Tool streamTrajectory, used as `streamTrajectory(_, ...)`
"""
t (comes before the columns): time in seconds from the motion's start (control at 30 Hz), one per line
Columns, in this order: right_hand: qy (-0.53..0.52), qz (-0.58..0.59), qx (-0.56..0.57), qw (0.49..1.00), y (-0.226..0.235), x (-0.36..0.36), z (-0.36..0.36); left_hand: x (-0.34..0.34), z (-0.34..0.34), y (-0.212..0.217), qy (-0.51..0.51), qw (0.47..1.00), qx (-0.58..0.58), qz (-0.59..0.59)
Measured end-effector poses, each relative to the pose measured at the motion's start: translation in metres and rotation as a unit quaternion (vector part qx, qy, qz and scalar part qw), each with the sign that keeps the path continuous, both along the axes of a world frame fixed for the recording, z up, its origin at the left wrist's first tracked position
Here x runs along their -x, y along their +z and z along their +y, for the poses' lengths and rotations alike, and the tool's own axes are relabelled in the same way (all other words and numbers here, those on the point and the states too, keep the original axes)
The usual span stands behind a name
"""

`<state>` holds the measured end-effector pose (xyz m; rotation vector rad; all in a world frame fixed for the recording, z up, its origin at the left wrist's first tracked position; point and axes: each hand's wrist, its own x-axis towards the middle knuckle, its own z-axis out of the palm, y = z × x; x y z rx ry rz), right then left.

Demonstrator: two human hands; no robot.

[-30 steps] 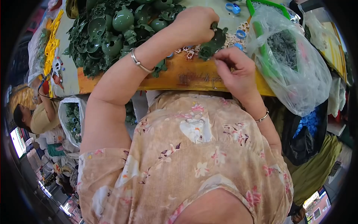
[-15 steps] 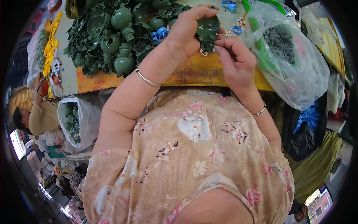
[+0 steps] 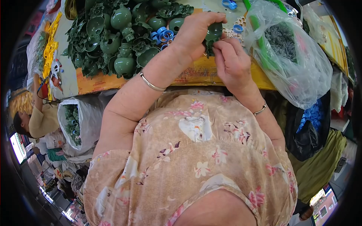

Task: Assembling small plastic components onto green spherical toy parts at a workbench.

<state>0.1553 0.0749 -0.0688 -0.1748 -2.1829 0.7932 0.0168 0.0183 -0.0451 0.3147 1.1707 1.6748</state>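
Observation:
Over the front edge of the table I hold a dark green moulded plastic part [image 3: 214,31] with a rounded, bowl-like body and a narrower lower end. My left hand [image 3: 194,33] wraps round its upper body, the fingers curled over the far side. At the narrow end, my right hand [image 3: 233,62] pinches with thumb and fingertips; whether a small piece sits between them is hidden. A large heap of similar green parts [image 3: 124,64] lies to the left of my hands. Blue rings [image 3: 166,34] rest beside the heap, partly behind my left wrist.
Small cream pieces [image 3: 233,33] and another blue ring [image 3: 238,28] lie beyond my right hand. A clear plastic bag [image 3: 301,81] covers a green tray [image 3: 260,41] of small grey pieces at right. A white sack [image 3: 88,124] holds green parts; another person [image 3: 43,116] works far left.
My right hand has turned and closed in on the part's lower end. The green part has tilted and moved slightly down in my left hand, showing less of its bowl.

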Motion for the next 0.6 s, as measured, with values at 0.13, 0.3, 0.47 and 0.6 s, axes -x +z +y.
streamTrajectory(0.13,0.039,0.008,-0.012,0.999,-0.007,0.002,0.007,-0.002,-0.002,0.003,0.013,0.999,0.008,0.031)
streamTrajectory(0.3,0.079,-0.007,0.227,0.971,-0.018,0.0,0.011,-0.002,-0.005,0.007,0.01,1.0,0.01,-0.014)
streamTrajectory(0.47,0.107,-0.003,0.15,0.983,-0.012,0.009,0.019,0.001,-0.004,0.001,0.015,0.998,0.016,0.062)
streamTrajectory(0.6,0.108,-0.023,0.214,0.971,0.003,0.012,0.015,0.025,0.005,0.007,0.036,0.997,0.072,0.005)
